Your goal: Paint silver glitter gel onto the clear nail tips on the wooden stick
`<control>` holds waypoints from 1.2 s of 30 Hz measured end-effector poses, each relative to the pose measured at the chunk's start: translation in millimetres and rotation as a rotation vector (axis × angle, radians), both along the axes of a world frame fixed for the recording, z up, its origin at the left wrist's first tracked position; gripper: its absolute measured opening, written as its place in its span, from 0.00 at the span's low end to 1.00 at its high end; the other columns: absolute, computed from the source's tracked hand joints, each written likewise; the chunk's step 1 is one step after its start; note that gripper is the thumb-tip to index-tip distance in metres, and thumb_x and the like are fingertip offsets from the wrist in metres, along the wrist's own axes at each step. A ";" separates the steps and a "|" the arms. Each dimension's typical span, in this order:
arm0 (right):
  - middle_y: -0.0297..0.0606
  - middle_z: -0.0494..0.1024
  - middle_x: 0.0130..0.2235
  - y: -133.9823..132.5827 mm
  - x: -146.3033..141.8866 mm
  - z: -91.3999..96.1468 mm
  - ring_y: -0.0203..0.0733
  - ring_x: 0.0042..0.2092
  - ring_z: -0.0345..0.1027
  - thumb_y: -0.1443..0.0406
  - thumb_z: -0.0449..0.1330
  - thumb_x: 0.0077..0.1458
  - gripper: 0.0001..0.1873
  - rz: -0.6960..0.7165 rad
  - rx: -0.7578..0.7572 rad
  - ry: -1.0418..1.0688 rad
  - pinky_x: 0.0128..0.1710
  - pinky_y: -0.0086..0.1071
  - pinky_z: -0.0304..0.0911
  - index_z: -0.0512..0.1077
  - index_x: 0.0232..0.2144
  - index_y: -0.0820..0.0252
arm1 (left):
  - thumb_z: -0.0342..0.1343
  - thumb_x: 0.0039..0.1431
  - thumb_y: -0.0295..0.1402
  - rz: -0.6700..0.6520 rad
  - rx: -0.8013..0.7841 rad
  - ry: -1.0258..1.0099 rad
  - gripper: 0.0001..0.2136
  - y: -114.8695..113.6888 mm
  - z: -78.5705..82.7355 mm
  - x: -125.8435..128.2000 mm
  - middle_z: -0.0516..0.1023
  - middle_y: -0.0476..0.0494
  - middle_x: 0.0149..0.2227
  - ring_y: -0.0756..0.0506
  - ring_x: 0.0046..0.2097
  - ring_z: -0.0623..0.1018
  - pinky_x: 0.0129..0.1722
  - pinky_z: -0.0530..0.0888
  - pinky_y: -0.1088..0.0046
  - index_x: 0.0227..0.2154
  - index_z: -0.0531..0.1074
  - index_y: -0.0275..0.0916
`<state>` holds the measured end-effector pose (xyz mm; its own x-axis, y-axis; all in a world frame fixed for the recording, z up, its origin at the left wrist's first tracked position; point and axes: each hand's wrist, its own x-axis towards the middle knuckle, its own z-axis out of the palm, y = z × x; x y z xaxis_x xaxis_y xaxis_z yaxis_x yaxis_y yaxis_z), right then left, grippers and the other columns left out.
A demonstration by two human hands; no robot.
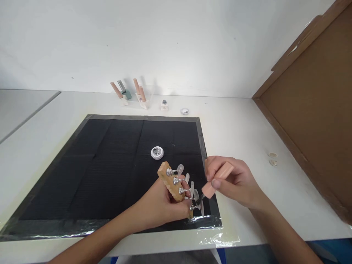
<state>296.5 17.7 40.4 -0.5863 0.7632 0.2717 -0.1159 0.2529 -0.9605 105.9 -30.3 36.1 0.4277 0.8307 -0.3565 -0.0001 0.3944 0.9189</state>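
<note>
My left hand [162, 203] is wrapped round a tan nail tip stand [171, 185], tilted above the mat's front right corner. Several silver pegs stick out of the stand, each bearing a clear or whitish false nail [192, 189]. Between the thumb and fingers of my right hand [233, 181] is a peach nail polish brush [217, 180], held by its cap. Its dark bristles point down and left, at the false nails nearest me; whether they touch cannot be made out. A small round white pot [157, 153] with silvery contents sits on the mat behind the stand.
A black mat [82, 176] is taped to the white table [244, 139]. Along the back stand several polish bottles [141, 97], an uncapped small bottle [164, 105] and a round lid [184, 111]. Small round pieces [272, 158] lie right, beside a cardboard panel [313, 121].
</note>
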 end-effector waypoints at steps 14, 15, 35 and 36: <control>0.31 0.72 0.26 0.5 -0.8 -1.3 0.32 0.27 0.62 0.68 0.60 0.56 0.05 0.011 -0.025 0.001 0.24 0.27 0.55 0.72 0.28 0.57 | 0.54 0.41 0.23 0.000 0.010 0.017 0.07 0.3 0.0 0.0 0.61 0.59 0.20 0.55 0.23 0.59 0.23 0.59 0.77 0.20 0.61 0.39; 0.31 0.72 0.27 0.5 -1.8 -0.8 0.32 0.27 0.62 0.69 0.60 0.57 0.05 -0.007 -0.030 -0.021 0.23 0.27 0.54 0.71 0.28 0.57 | 0.53 0.42 0.23 0.000 0.018 0.018 0.07 0.4 -0.4 0.1 0.60 0.59 0.20 0.55 0.23 0.59 0.23 0.59 0.77 0.20 0.60 0.39; 0.32 0.68 0.27 5.4 1.5 -5.5 0.34 0.27 0.59 0.64 0.59 0.58 0.05 -0.068 -0.033 0.122 0.25 0.30 0.55 0.73 0.30 0.55 | 0.51 0.52 0.22 -0.153 0.182 0.006 0.07 -3.1 -5.0 -8.5 0.60 0.56 0.25 0.54 0.26 0.59 0.25 0.58 0.77 0.26 0.60 0.40; 0.31 0.67 0.26 5.1 2.1 -5.6 0.34 0.26 0.58 0.63 0.60 0.58 0.05 -0.023 -0.037 0.143 0.24 0.30 0.55 0.73 0.30 0.55 | 0.52 0.52 0.22 -0.151 0.184 0.010 0.07 -3.2 -5.1 -8.9 0.61 0.56 0.25 0.54 0.26 0.59 0.25 0.58 0.78 0.27 0.61 0.40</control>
<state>298.6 22.9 34.8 -0.5259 0.7869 0.3229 -0.2467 0.2222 -0.9433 97.0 -33.5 31.1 0.5495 0.8088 -0.2097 0.0559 0.2148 0.9750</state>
